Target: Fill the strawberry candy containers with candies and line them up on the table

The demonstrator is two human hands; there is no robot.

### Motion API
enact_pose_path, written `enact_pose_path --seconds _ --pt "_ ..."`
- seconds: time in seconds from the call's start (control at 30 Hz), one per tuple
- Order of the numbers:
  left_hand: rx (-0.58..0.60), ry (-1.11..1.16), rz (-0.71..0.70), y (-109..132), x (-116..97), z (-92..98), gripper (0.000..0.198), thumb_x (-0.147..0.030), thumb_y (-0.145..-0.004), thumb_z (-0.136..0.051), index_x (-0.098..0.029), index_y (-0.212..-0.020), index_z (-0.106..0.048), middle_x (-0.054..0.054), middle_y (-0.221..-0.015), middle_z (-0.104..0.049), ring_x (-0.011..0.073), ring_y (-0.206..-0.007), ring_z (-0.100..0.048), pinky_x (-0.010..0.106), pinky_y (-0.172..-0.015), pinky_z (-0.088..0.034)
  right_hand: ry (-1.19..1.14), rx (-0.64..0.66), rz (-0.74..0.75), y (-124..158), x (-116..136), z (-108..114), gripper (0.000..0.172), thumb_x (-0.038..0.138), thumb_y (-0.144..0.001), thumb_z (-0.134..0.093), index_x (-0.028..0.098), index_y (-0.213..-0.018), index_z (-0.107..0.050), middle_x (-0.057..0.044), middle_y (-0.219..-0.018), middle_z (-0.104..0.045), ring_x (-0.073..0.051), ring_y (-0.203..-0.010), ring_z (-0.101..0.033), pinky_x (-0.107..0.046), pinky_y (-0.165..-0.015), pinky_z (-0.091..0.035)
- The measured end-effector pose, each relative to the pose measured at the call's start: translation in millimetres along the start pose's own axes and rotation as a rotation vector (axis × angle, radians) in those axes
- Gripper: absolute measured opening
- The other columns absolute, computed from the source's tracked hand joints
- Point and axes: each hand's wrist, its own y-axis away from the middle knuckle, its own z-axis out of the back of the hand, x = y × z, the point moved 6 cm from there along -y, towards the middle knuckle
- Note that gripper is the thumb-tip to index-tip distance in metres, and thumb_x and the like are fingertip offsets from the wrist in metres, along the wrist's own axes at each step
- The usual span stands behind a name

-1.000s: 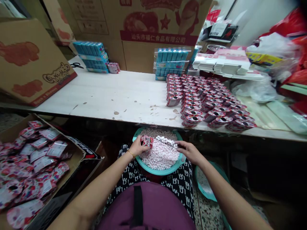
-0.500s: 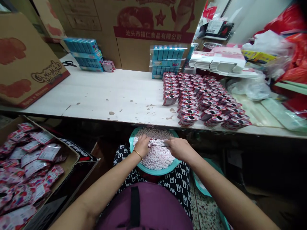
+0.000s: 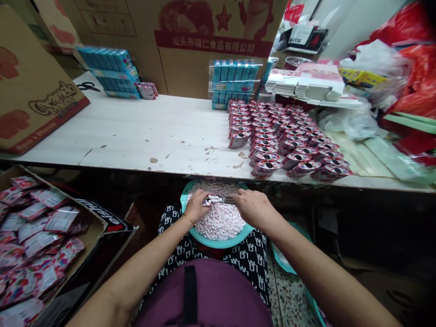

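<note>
On my lap rests a turquoise basin filled with small whitish-pink candies. My left hand is closed around a small printed pouch, its mouth turned towards the right. White candies lie at that mouth and on the end of a narrow scoop, which looks partly see-through. The scoop's other end is in my right hand, whose fingers are wrapped over it. Both hands are just above the candies. How deep the scoop goes into the pouch is hard to see.
Rows of upright open pouches stand on the white table. Blue boxed packs and large cartons line the back. A carton of flat pouches sits at lower left. Another turquoise basin is partly visible at lower right.
Candies that lay heaped along the scoop are now gathered at the pouch's mouth, and more of the scoop shows bare. The whole view has shifted slightly.
</note>
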Motion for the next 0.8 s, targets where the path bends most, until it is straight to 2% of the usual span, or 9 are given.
enact_pose_path --seconds 0.2,0.3,0.37,0.47,0.6,0.7,0.8 --pt "0.008 0.036 0.007 -3.0 -4.1 3.5 0.034 -0.014 -0.065 -0.059 -0.021 -0.098 -0.059 0.004 -0.092 -0.058 0.0188 -0.092 -0.052 0.031 -0.084 -0.041 0.005 -0.066 0.027 5.0 6.3 7.3 0.026 0.01 -0.077 -0.036 0.016 -0.088 -0.059 -0.009 -0.08 -0.058 -0.017 -0.071 -0.053 -0.028 -0.058 -0.031" --pt "-0.025 0.067 0.05 -2.1 1.3 13.9 0.032 -0.016 -0.065 -0.061 -0.02 -0.097 -0.059 0.004 -0.092 -0.058 0.0187 -0.091 -0.053 0.031 -0.083 -0.042 0.011 -0.056 -0.011 14.5 -9.2 1.0 0.023 0.012 -0.079 -0.038 0.018 -0.089 -0.058 -0.007 -0.081 -0.058 -0.016 -0.072 -0.054 -0.027 -0.059 -0.032" --pt "-0.046 0.122 0.075 1.1 7.6 22.2 0.033 -0.019 -0.064 -0.063 -0.02 -0.096 -0.06 0.005 -0.092 -0.058 0.018 -0.09 -0.054 0.03 -0.082 -0.043 -0.001 -0.007 -0.068 22.3 -26.6 -19.2 0.021 0.015 -0.08 -0.039 0.019 -0.091 -0.057 -0.006 -0.082 -0.058 -0.016 -0.074 -0.055 -0.027 -0.06 -0.033" --pt "-0.064 0.232 0.141 8.8 20.5 28.2 0.035 -0.024 -0.061 -0.067 -0.019 -0.095 -0.06 0.005 -0.094 -0.058 0.0178 -0.09 -0.055 0.029 -0.083 -0.043 -0.07 0.106 -0.159 28.2 -43.4 -72.5 0.021 0.018 -0.082 -0.042 0.02 -0.096 -0.057 -0.006 -0.085 -0.059 -0.017 -0.075 -0.057 -0.027 -0.063 -0.036" --pt "-0.035 0.514 0.406 18.3 39.2 7.7 0.045 -0.026 -0.055 -0.072 -0.016 -0.096 -0.057 0.005 -0.09 -0.061 0.0186 -0.084 -0.058 0.032 -0.079 -0.046 -0.317 0.073 -0.235 10.6 -24.8 -137.9 0.028 0.019 -0.082 -0.043 0.022 -0.107 -0.054 -0.006 -0.098 -0.06 -0.018 -0.09 -0.057 -0.027 -0.073 -0.04" --pt "-0.026 0.664 0.461 17.9 34.3 -11.2 0.049 -0.025 -0.052 -0.073 -0.015 -0.096 -0.055 0.005 -0.087 -0.062 0.0178 -0.081 -0.059 0.032 -0.078 -0.046 -0.48 0.005 -0.292 -10.0 -5.3 -164.6 0.033 0.022 -0.081 -0.044 0.024 -0.113 -0.051 -0.004 -0.111 -0.058 -0.018 -0.1 -0.053 -0.029 -0.081 -0.04" --pt "-0.009 0.729 0.469 14.6 22.2 -15.6 0.05 -0.021 -0.051 -0.073 -0.014 -0.096 -0.055 0.005 -0.086 -0.063 0.0178 -0.079 -0.059 0.033 -0.077 -0.046 -0.743 -0.069 -0.334 -19.4 -4.6 -177.7 0.032 0.022 -0.078 -0.048 0.024 -0.109 -0.054 -0.003 -0.114 -0.058 -0.018 -0.102 -0.053 -0.032 -0.086 -0.04"
